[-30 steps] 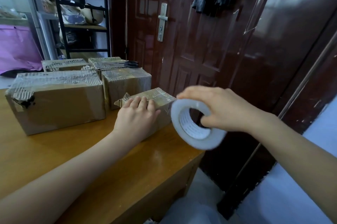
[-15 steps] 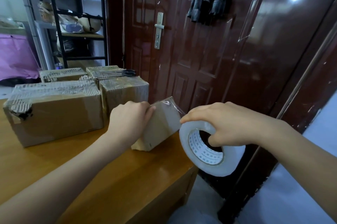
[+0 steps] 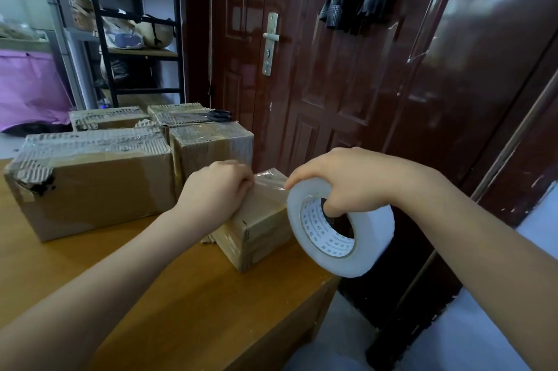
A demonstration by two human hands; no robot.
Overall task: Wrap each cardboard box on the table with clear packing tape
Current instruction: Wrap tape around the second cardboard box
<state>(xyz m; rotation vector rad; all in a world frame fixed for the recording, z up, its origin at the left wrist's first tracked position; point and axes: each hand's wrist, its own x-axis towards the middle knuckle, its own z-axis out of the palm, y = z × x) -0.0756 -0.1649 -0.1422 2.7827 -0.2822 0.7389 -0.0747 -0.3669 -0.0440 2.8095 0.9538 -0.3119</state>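
Small box (image 3: 256, 227) at table (image 3: 181, 304) corner, gripped on top by left hand (image 3: 216, 192). At 3 o'clock, right hand (image 3: 347, 180) holding tape roll (image 3: 338, 228) through core, clear strip (image 3: 270, 180) stretching onto box top.

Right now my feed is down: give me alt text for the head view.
The left hand holds a small cardboard box near the wooden table's edge while the right hand grips a roll of clear tape, a strip stretched onto the box. Behind stand larger taped boxes, scissors atop one.
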